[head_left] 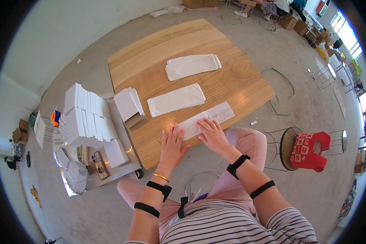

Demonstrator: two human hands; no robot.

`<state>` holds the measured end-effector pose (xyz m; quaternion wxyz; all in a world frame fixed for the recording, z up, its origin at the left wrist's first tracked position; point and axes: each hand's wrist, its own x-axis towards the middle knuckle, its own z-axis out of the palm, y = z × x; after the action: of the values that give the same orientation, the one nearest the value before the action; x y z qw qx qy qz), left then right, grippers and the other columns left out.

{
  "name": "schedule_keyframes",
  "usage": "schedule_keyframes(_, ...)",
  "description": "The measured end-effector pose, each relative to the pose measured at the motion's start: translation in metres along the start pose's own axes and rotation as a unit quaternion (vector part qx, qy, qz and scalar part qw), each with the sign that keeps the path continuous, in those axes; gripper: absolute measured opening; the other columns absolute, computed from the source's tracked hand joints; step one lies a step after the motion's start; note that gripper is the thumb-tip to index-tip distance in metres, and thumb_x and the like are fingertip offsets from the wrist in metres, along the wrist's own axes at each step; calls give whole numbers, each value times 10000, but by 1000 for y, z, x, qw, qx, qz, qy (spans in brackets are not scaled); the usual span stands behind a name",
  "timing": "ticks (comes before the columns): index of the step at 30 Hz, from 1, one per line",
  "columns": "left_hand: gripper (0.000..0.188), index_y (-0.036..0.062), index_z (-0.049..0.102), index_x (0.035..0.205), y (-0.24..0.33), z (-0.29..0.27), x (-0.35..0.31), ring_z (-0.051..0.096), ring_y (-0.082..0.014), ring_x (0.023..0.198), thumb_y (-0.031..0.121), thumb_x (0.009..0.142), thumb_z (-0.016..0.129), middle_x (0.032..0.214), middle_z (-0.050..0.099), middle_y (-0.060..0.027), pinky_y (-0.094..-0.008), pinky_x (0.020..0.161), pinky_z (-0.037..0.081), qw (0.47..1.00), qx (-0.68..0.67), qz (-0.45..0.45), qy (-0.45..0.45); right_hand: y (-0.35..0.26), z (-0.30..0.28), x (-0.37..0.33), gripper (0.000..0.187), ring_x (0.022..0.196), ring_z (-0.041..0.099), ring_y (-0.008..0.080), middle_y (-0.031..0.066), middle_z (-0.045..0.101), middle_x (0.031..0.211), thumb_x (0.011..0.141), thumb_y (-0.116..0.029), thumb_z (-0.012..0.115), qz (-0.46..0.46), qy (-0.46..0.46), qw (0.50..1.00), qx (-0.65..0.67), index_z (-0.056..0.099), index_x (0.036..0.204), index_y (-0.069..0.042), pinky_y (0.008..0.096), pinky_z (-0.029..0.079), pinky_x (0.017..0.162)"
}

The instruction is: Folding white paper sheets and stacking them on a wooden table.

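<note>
A long white folded strip (223,114), perhaps paper or thin plastic, lies at the table's near edge. My right hand (213,135) rests flat on its middle, fingers stretched out. At the strip's left end, my left hand (172,145) lies palm down with its fingers extended, partly on the wood. Thin dark loops (175,121) show beside the left fingertips. Farther up the table are a stack of white folded sheets (177,99) and another white stack (193,66). To the left, a small open white box (128,103) stands near the table's edge.
The wooden table (240,61) has a metal cart (122,152) at its left, bearing piled white boxes (87,118) and a phone (100,166). A red bag (311,151) sits on a stool to the right. People sit far off at upper right, among cartons (288,22).
</note>
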<state>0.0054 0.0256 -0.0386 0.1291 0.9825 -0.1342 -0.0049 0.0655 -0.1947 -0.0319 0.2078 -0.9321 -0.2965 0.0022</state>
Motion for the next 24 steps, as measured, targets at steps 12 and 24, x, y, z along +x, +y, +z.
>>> schedule_keyframes(12,763,129,219,1571,23,-1,-2,132,-357,1512,525,973,478,1633,135,-187,-580,1202,75,999,8,28,-19,21,-14,-1,554,1448,308,299,62,396,1530,944,-306,589,63,41,997,-30,457,1436,-87,511,228,1186)
schedule_keyframes(24,756,121,204,1577,29,8,4,133,-338,1514,539,989,432,1634,146,-175,-566,1204,84,999,17,31,-22,36,-10,-8,634,1468,272,291,65,326,1581,961,-413,543,73,0,995,-69,392,1491,-100,518,187,1199)
